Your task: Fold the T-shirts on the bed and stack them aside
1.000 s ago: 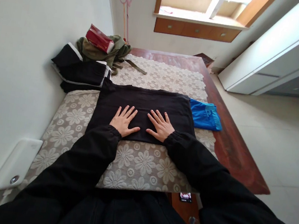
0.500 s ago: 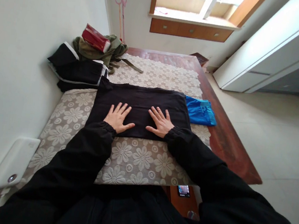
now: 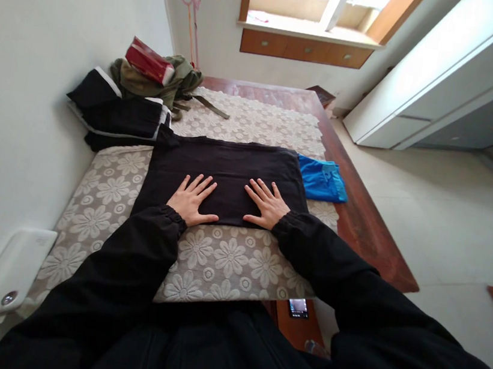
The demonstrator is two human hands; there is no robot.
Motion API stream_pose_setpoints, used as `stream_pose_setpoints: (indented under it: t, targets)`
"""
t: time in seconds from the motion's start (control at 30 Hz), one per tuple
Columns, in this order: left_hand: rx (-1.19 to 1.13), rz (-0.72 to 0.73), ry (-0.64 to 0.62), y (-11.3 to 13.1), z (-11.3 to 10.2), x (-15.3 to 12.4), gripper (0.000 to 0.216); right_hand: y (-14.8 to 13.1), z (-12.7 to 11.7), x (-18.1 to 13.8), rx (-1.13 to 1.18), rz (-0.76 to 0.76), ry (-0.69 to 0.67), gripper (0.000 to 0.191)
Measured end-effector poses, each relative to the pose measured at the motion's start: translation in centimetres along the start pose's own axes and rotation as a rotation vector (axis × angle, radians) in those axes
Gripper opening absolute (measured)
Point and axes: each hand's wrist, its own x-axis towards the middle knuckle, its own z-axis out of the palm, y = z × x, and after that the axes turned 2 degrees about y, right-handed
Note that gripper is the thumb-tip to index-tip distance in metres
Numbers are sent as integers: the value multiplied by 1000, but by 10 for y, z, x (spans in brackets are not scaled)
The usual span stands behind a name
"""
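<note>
A dark folded garment [image 3: 231, 161] lies flat on the lace-covered table in the head view; its exact kind I cannot tell. My left hand [image 3: 193, 200] rests palm down on its near left part, fingers spread. On the near right part lies my right hand [image 3: 267, 205], also flat with fingers apart. Neither hand grips anything. A folded blue garment [image 3: 322, 180] touches the dark one's right edge. Beyond its left end is a pile of black clothes [image 3: 123, 115] with white and grey edges, against the wall.
The floral tablecloth [image 3: 230, 258] covers most of the wooden table [image 3: 374, 234]. At the back left sit an olive backpack [image 3: 182, 73] and a red package [image 3: 147, 59]. A white device [image 3: 11, 274] with a cable stands at the near left. A phone [image 3: 298, 307] lies below the table's front edge.
The view has shifted a little, so the scene sits slightly further left. Both hands stay flat and spread on the dark garment, a touch further apart.
</note>
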Motion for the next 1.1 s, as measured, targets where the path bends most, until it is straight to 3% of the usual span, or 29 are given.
stream_pose_setpoints:
  t: [0.33, 0.57, 1.1]
  targets:
    - [3, -3, -10, 4, 1, 2, 113, -45, 4, 18, 39, -107, 8, 102]
    - [7, 2, -5, 5, 1, 1, 114, -50, 2, 27, 99, -140, -54, 106]
    - [-1, 10, -11, 4, 2, 2, 117, -59, 2, 34, 62, -203, -13, 101]
